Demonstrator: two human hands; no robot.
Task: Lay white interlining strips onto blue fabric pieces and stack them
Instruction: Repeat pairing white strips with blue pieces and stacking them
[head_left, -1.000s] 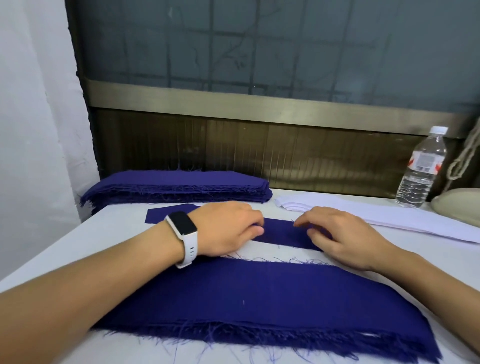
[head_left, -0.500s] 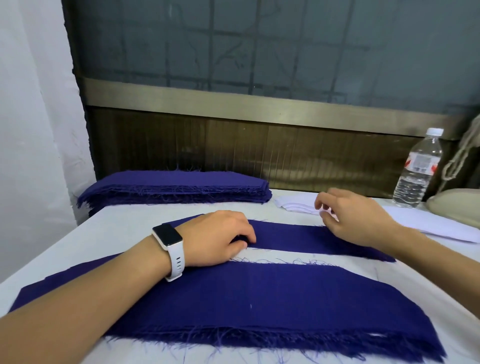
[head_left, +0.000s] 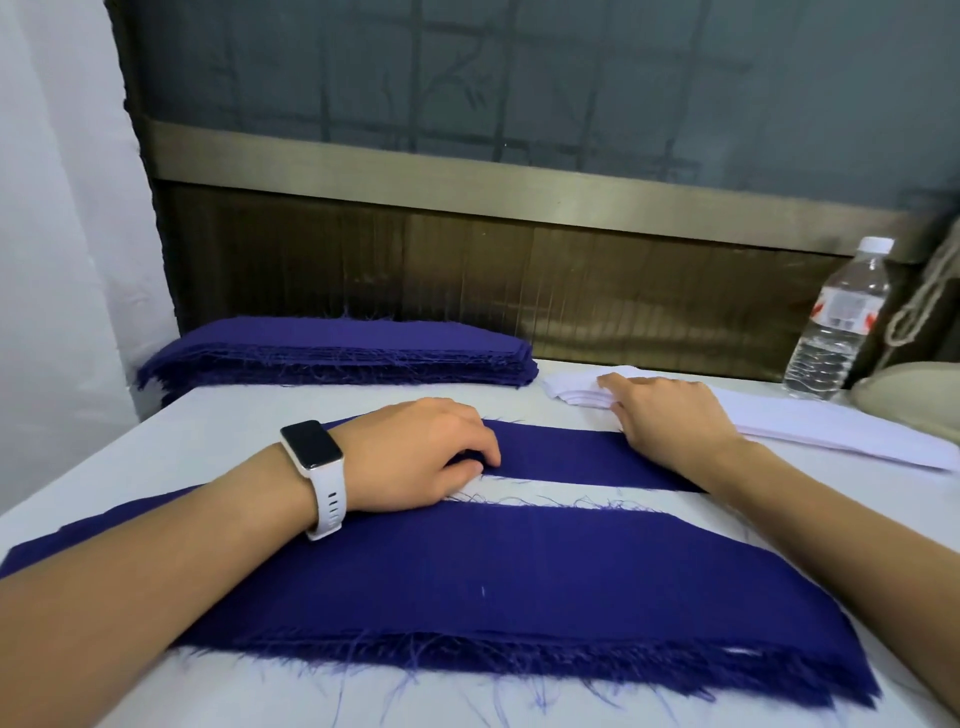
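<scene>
Lying centred, a narrow blue piece (head_left: 571, 456) is pinched by the left hand (head_left: 415, 452); two-o'clock white strips (head_left: 831, 431) are touched by the flat right hand (head_left: 670, 415).

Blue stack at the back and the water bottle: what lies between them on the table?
The head view shows the pile of white strips between them, with the right hand resting on its end.
</scene>
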